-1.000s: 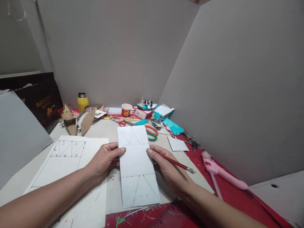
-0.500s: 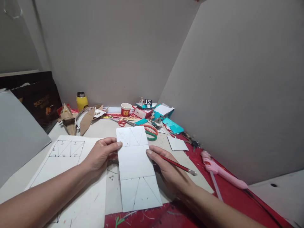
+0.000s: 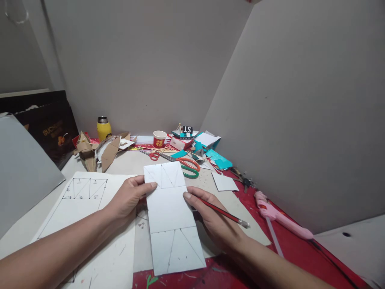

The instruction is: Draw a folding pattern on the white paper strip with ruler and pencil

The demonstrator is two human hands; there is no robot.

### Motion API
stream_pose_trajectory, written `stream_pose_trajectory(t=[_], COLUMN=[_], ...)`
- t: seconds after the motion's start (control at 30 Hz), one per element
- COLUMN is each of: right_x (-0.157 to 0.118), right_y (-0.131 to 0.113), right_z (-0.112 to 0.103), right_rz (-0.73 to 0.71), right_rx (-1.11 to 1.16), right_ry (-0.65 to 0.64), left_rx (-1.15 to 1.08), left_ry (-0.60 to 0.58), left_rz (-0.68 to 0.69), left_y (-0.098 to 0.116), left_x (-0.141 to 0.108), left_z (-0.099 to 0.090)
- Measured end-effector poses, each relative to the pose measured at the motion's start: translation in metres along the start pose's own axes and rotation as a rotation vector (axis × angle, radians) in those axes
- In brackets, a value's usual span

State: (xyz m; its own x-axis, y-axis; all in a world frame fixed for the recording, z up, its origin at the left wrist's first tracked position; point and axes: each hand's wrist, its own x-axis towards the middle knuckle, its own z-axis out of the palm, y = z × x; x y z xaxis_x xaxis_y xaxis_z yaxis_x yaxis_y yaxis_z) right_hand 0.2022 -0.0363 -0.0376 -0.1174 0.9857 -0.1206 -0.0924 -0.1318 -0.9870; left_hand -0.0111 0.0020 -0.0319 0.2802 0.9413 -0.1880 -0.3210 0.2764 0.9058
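Between my two hands is a long white card (image 3: 171, 208) with ruled pencil lines and triangles at both ends, held tilted above the table. My left hand (image 3: 129, 196) pinches its left edge, thumb on the front face and fingers behind. On the opposite edge, my right hand (image 3: 213, 212) grips the card with thumb in front. A red and black pencil (image 3: 224, 212) is tucked in that same right hand, its silver end pointing down to the right. Under my left forearm lies a larger white sheet (image 3: 117, 257) with a drawn truss of triangles.
Beyond the card lie scissors with orange and green handles (image 3: 191, 171) and small red scissors (image 3: 154, 156). A red paper cup (image 3: 159, 139), yellow bottle (image 3: 104, 128) and cardboard scraps (image 3: 110, 154) stand at the back. A pink glue gun (image 3: 282, 220) rests at right, near a white square (image 3: 224, 182).
The card has shifted slightly down and to the left, its lower end nearer me. Both hands keep their hold, and the pencil stays in my right hand.
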Motion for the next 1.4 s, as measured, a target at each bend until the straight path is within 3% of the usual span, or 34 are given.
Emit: stream_pose_trajectory(t=[0.47, 0.63, 1.03, 1.4], right_x=[-0.006, -0.006, -0.007, -0.005], right_y=[0.0, -0.005, -0.007, -0.002], right_z=[0.005, 0.008, 0.008, 0.003], right_rz=[0.095, 0.111, 0.089, 0.069], right_rx=[-0.052, -0.033, -0.043, -0.121], right_ry=[0.111, 0.02, -0.058, -0.177], left_rx=[-0.013, 0.007, 0.033, 0.024], left_ry=[0.082, 0.07, 0.055, 0.097], left_rz=[0.035, 0.024, -0.019, -0.019], left_y=[0.013, 0.011, 0.008, 0.007], left_x=[0.003, 0.004, 0.004, 0.006], left_z=[0.0, -0.002, -0.006, -0.006])
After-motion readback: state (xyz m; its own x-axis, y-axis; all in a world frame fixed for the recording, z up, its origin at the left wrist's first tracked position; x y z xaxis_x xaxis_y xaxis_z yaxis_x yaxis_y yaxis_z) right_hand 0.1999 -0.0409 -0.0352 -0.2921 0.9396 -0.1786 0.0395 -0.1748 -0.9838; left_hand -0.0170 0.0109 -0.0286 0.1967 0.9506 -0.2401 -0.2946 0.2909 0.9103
